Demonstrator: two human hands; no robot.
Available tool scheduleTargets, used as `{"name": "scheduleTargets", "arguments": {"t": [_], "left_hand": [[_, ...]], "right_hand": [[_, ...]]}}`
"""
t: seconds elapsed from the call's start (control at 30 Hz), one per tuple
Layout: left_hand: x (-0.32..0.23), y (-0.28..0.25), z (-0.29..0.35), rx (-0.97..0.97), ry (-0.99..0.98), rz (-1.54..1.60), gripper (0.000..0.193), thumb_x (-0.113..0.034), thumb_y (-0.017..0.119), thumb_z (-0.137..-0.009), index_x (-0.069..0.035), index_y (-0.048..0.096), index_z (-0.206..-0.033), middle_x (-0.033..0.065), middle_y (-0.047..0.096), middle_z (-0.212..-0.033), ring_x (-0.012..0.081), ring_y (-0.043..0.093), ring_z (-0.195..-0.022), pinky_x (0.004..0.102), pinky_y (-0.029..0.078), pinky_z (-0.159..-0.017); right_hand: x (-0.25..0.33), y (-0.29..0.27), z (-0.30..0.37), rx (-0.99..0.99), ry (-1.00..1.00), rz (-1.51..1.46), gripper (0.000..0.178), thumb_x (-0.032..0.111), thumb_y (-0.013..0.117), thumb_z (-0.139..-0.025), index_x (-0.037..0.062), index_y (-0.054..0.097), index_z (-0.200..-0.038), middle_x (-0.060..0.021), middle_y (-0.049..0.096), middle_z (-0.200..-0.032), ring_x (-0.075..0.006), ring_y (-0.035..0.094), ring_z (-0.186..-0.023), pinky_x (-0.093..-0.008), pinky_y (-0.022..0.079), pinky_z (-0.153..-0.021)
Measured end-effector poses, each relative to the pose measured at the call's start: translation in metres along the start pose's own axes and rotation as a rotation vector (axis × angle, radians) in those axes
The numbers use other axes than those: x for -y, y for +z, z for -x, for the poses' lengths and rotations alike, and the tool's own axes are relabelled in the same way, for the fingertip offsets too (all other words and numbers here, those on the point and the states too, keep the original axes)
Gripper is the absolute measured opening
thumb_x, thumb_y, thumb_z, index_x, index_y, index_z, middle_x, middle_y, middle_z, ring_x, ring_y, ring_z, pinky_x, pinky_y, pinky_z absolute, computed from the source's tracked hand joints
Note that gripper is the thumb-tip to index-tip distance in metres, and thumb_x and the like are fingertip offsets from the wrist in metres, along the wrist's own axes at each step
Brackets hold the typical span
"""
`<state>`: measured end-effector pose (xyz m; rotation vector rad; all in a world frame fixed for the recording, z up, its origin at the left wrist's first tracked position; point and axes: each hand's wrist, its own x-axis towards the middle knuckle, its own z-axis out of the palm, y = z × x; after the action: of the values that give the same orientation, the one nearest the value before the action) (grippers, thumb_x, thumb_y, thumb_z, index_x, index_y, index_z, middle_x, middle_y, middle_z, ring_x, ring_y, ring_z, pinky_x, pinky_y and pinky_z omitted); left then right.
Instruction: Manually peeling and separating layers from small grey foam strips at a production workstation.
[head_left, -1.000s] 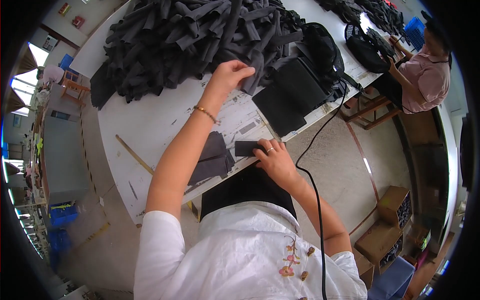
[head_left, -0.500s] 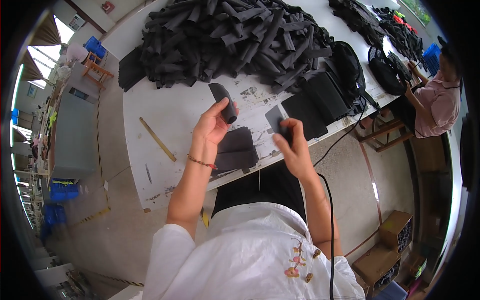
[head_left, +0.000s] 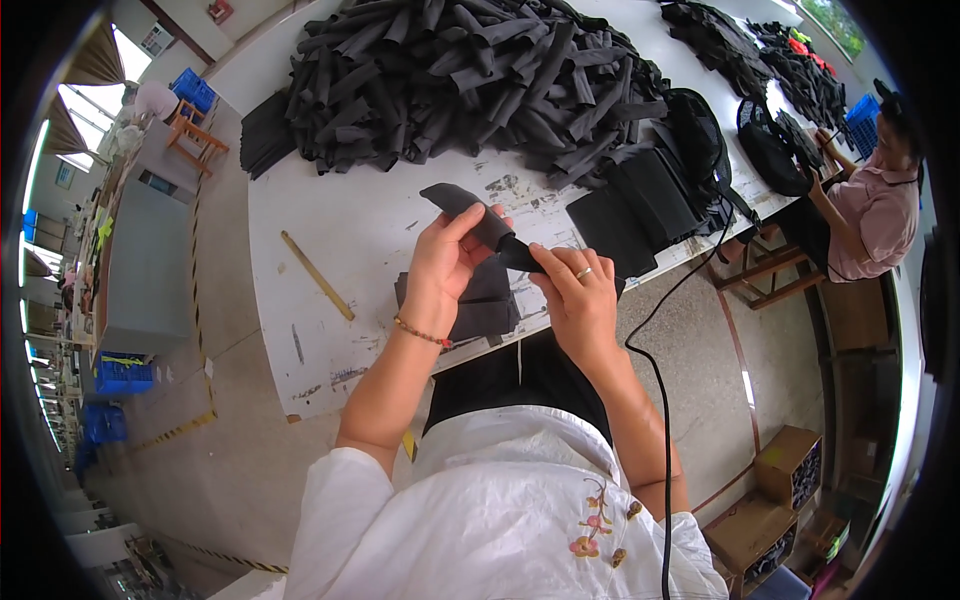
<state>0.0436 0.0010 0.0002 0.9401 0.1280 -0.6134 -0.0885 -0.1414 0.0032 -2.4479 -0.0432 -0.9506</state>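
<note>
In the head view, you have both hands raised over the table [head_left: 375, 225], close to its near edge. Your left hand [head_left: 445, 258] grasps a dark grey cloth [head_left: 468, 212], thumb laid on top and fingers behind. The cloth is curled lengthwise and tilted, its upper end pointing toward the table's far left. Your right hand [head_left: 582, 305] pinches a black strip [head_left: 518, 254] between thumb and fingers. The strip's left end meets the cloth's lower right end; you cannot tell from here how far one goes into the other. Your left wrist wears a bracelet [head_left: 420, 331], and your right hand a ring [head_left: 584, 272].

Under your hands, a stack [head_left: 485, 312] of dark pieces lies by the near edge, partly hidden by your left hand and wrist. A yellowish stick [head_left: 318, 275] lies slantwise near the left edge, above the near left corner. A big pile [head_left: 450, 85] of dark cloth pieces covers the far part. Black sheets [head_left: 628, 210] lie along the near edge to your right, with a black mesh bag [head_left: 698, 130] just beyond. A black cord [head_left: 664, 430] hangs past your right forearm. Farther right, a co-worker [head_left: 872, 205] in pink sits on a wooden stool [head_left: 765, 277], hands at another black bag [head_left: 770, 150].
</note>
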Motion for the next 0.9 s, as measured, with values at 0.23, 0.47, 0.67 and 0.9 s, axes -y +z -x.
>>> {"name": "scheduleTargets", "arguments": {"t": [0.23,0.47,0.67,0.9], "left_hand": [[0.008,0.000,0.004,-0.003,-0.006,0.004,0.025,-0.007,0.066,-0.089,0.001,0.053,-0.110,0.0157,0.066,-0.104,0.0264,0.068,-0.095,0.0371,0.059,-0.082],[0.018,0.017,0.022,0.038,0.148,-0.065,0.029,-0.001,0.066,-0.087,0.001,0.051,-0.112,0.0176,0.066,-0.106,0.0263,0.067,-0.101,0.0380,0.059,-0.084],[0.023,0.024,0.032,0.149,0.317,0.013,0.034,-0.008,0.066,-0.089,0.001,0.048,-0.118,0.0189,0.064,-0.112,0.0297,0.064,-0.108,0.0416,0.053,-0.095],[0.044,0.026,0.028,0.328,0.188,0.114,0.025,-0.022,0.061,-0.096,0.000,0.057,-0.108,0.0166,0.070,-0.094,0.0298,0.064,-0.107,0.0394,0.048,-0.097]], "right_hand": [[-0.008,0.000,-0.001,-0.030,-0.055,0.150,0.031,0.010,0.072,-0.077,0.0104,0.068,-0.108,0.0003,0.062,-0.091,-0.0184,0.057,-0.082,-0.0353,0.042,-0.078],[0.000,0.009,-0.004,-0.041,-0.080,0.228,0.037,0.011,0.073,-0.077,0.0077,0.066,-0.113,-0.0001,0.062,-0.096,-0.0193,0.057,-0.083,-0.0356,0.043,-0.078],[0.013,0.016,0.001,0.003,0.046,-0.050,0.060,0.013,0.076,-0.077,0.0049,0.051,-0.130,-0.0104,0.062,-0.107,-0.0283,0.056,-0.089,-0.0400,0.041,-0.077],[0.010,0.027,0.010,-0.012,0.018,-0.217,0.043,0.004,0.076,-0.072,0.0040,0.054,-0.109,-0.0144,0.062,-0.101,-0.0350,0.058,-0.094,-0.0436,0.043,-0.082]]}}
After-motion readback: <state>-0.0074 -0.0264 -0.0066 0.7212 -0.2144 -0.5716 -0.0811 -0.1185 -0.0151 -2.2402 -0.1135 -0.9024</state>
